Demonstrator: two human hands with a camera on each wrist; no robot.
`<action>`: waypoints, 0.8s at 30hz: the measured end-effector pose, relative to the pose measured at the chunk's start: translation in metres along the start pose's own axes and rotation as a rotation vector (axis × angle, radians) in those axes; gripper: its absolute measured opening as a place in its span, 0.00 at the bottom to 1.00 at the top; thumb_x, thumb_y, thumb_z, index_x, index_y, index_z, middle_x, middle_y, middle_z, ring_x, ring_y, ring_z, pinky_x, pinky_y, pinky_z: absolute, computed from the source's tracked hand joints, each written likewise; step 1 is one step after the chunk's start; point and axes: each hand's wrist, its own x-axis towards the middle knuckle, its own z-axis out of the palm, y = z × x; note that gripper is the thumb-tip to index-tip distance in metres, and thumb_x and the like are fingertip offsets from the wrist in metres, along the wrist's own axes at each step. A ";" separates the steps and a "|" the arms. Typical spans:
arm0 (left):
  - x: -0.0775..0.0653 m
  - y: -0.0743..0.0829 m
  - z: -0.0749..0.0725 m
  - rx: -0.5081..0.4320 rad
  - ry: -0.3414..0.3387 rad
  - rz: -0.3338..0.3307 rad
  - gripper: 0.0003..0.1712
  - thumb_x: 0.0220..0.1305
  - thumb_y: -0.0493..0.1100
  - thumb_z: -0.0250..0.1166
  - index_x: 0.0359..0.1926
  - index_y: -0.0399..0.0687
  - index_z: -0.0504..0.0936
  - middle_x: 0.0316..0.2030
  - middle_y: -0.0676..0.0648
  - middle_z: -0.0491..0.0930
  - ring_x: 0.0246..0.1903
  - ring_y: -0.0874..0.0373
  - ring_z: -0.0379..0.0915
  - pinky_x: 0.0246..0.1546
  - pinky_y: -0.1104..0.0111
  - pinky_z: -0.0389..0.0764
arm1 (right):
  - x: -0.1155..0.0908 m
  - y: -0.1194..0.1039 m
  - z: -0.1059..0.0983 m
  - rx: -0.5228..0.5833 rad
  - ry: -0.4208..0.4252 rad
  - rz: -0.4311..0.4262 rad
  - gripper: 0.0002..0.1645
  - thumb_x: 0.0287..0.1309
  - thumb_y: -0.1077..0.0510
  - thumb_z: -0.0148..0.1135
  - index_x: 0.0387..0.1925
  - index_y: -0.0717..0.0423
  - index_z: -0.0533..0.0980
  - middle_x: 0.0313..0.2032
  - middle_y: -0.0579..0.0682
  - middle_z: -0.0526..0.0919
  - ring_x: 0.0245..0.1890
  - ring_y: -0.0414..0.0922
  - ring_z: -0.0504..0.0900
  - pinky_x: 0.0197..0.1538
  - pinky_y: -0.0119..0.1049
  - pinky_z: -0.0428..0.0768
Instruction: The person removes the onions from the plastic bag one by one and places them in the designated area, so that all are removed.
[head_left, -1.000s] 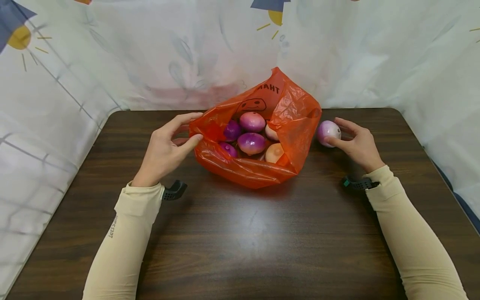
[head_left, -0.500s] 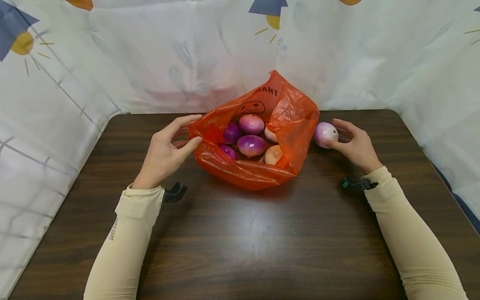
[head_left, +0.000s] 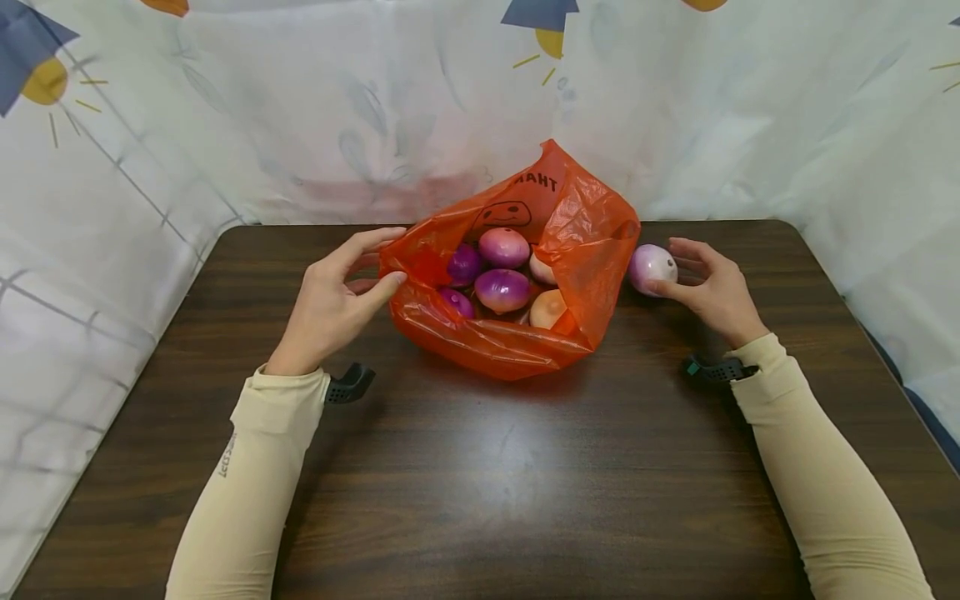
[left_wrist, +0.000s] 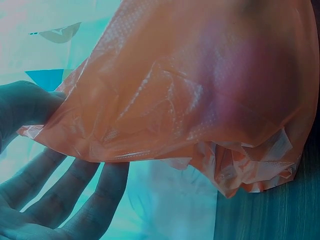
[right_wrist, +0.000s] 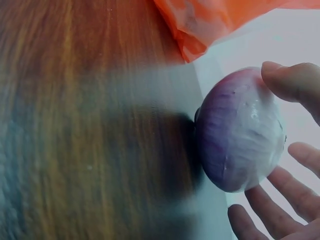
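Observation:
An orange plastic bag stands with its mouth open at the back of the table, several red onions inside it. My left hand pinches the left edge of the mouth between thumb and forefinger. In the left wrist view the other fingers of that hand spread below the bag's edge. Right of the bag, a single red onion rests on the table. My right hand holds it, thumb on the near side and fingers behind. The right wrist view shows this onion's purple and pale skin.
The dark wooden table reaches back to a white patterned curtain close behind the bag. A paler orange-skinned onion lies inside the bag at the front right. Each wrist wears a black camera band.
The loose onion has shifted slightly left, toward the bag, and turned a little. Both hands stay almost in place, and the bag keeps its shape.

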 end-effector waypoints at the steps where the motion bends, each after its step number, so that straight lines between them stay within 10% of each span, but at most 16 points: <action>1: 0.000 0.000 0.000 0.001 0.001 0.001 0.29 0.68 0.41 0.70 0.68 0.65 0.78 0.62 0.50 0.83 0.56 0.52 0.82 0.49 0.83 0.83 | 0.000 -0.001 0.000 0.004 0.002 -0.001 0.47 0.61 0.50 0.75 0.77 0.51 0.63 0.73 0.60 0.71 0.68 0.59 0.76 0.59 0.20 0.81; 13: 0.000 -0.001 -0.001 0.005 -0.010 0.007 0.29 0.69 0.42 0.70 0.68 0.66 0.77 0.61 0.51 0.83 0.55 0.54 0.83 0.50 0.82 0.84 | -0.007 -0.007 -0.002 0.014 0.046 -0.022 0.45 0.60 0.49 0.75 0.75 0.50 0.66 0.71 0.59 0.73 0.62 0.44 0.79 0.49 0.09 0.75; 24: -0.001 -0.001 -0.001 -0.013 -0.018 0.005 0.29 0.69 0.42 0.70 0.68 0.67 0.77 0.62 0.52 0.82 0.55 0.55 0.82 0.50 0.82 0.84 | -0.013 -0.017 -0.008 0.018 0.126 -0.037 0.42 0.58 0.50 0.77 0.72 0.39 0.70 0.69 0.51 0.75 0.66 0.50 0.77 0.56 0.15 0.78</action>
